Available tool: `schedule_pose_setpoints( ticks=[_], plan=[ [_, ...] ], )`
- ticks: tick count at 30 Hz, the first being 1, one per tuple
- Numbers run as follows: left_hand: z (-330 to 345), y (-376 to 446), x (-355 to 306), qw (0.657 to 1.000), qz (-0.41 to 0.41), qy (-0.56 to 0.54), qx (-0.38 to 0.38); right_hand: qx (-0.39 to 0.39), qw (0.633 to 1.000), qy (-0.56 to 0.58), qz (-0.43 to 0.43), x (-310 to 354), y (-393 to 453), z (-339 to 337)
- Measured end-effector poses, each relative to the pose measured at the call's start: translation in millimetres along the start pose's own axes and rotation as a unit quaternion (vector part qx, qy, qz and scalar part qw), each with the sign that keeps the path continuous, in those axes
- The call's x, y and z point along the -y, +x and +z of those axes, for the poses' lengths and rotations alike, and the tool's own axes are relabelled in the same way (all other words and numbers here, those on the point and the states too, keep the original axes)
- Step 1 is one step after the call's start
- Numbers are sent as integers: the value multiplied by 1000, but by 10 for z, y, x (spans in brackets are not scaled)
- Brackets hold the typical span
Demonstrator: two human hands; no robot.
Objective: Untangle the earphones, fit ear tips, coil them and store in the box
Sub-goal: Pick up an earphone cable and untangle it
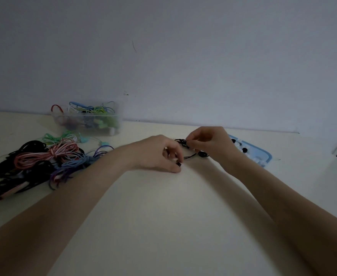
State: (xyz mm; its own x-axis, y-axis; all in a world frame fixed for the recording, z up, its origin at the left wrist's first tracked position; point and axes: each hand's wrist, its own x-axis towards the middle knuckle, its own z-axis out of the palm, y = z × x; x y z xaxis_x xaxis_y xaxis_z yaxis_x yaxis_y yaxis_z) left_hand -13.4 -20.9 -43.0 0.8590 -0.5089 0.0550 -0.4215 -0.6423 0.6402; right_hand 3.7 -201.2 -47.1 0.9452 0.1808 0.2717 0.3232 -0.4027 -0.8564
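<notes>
Two bare forearms reach in from the bottom corners and meet at the middle of a pale table point(163, 216), which likely serves as a steady surface for small, fiddly work. At their far ends, the left hand point(159, 154) rests its edge on the table with fingers curled inward, pinching what looks like a small black earbud point(179, 164) between thumb and fingertips, low and close to the surface. Just beside it, the right hand point(207, 141) is raised a little, its fingers bunched together and pinching a small tangle of the black earphones point(183, 143); a short length of thin black cord runs between the two hands, with another dark earbud lying just under the right hand. This grip suggests the pair is being untangled or having a tip fitted; the detail is too small and dim to say which. Behind the right hand lies a flat blue tray point(263, 154) holding black and white ear tips, kept within easy reach. Well to the left sprawls a pile of tangled earphones point(44, 162) in black, pink, blue and green. Beyond it, against the wall, stands the clear plastic box point(87, 120), already holding coloured earphones.
</notes>
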Motion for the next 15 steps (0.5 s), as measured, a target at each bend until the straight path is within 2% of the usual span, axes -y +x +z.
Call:
schedule_pose_setpoints(
  ticks=[2, 6, 10, 15],
  plan=[
    [19, 17, 32, 1000, 7, 11, -6, 18, 997, 70, 12, -10, -22, 25],
    [61, 87, 78, 996, -6, 10, -86, 16, 984, 168, 52, -77, -27, 67],
    [107, 105, 83, 973, -40, -169, -153, 19, 965, 249, 76, -107, -21, 94],
    [141, 98, 57, 899, -96, -397, -156, 32, 941, 327, 83, -67, -25, 91]
  ],
)
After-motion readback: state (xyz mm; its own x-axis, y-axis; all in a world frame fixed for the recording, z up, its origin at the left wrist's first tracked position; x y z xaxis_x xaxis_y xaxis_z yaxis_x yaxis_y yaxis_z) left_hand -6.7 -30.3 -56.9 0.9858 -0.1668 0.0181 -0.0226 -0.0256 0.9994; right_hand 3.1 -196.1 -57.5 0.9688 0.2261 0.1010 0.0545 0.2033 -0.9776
